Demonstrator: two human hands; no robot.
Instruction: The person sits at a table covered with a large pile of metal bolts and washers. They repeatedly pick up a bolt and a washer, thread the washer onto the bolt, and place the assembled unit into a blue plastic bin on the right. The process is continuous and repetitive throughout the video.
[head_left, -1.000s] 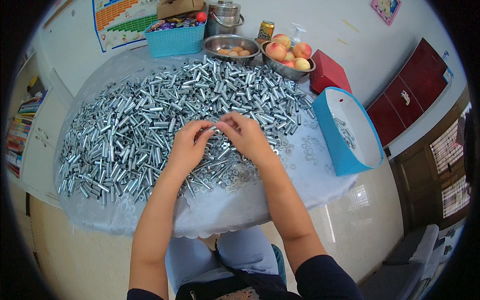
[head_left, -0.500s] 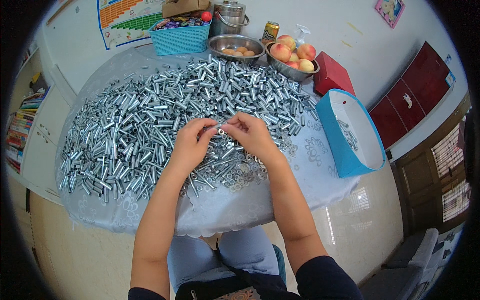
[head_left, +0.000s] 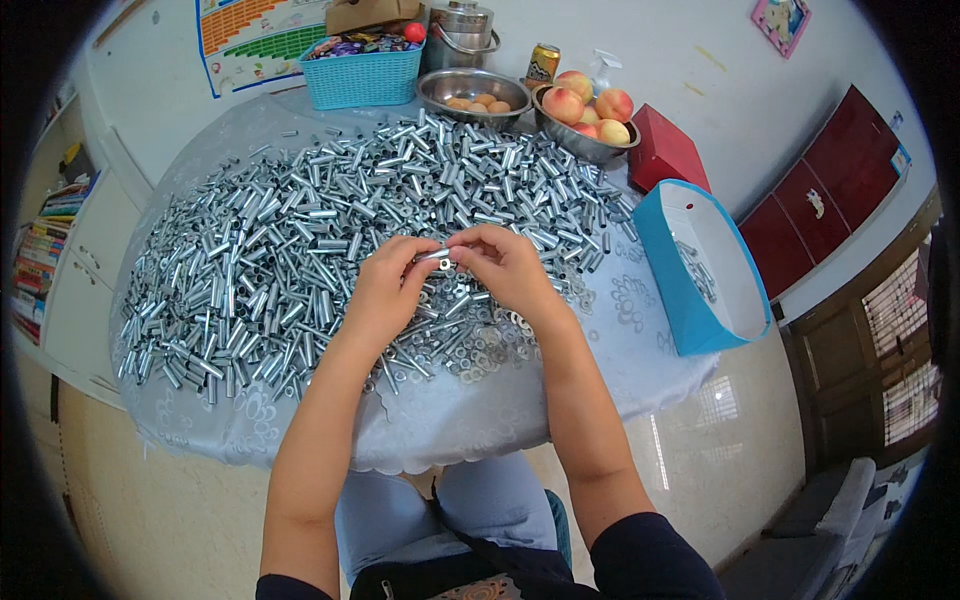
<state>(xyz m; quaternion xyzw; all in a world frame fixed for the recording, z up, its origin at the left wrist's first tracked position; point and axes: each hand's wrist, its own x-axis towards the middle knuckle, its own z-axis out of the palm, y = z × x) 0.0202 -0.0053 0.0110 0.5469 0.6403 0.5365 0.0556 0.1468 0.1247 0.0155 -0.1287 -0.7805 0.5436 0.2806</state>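
Over the near middle of a large metal heap, my left hand (head_left: 388,282) pinches a short silvery metal sleeve (head_left: 432,255) between thumb and fingers. From the other side, my right hand (head_left: 508,272) has its thumb and fingertips closed at the sleeve's right end. A small nut- or washer-like piece (head_left: 445,264) shows just below the meeting fingertips; whether it is held or lies behind them I cannot tell. Loose sleeves and bolts (head_left: 290,250) spread around both hands. Flat washers (head_left: 485,350) lie under my right wrist.
A blue open box (head_left: 680,290) with a few metal parts stands at the right edge of the cloth-covered table (head_left: 440,430). Along the back are a blue basket (head_left: 362,82), a bowl of eggs (head_left: 432,90), a can (head_left: 542,64), a bowl of peaches (head_left: 590,148) and a red box (head_left: 668,150).
The sleeve between my fingertips has tilted and shows more of its length now. My fingers have shifted slightly; both arms stay nearly in place.
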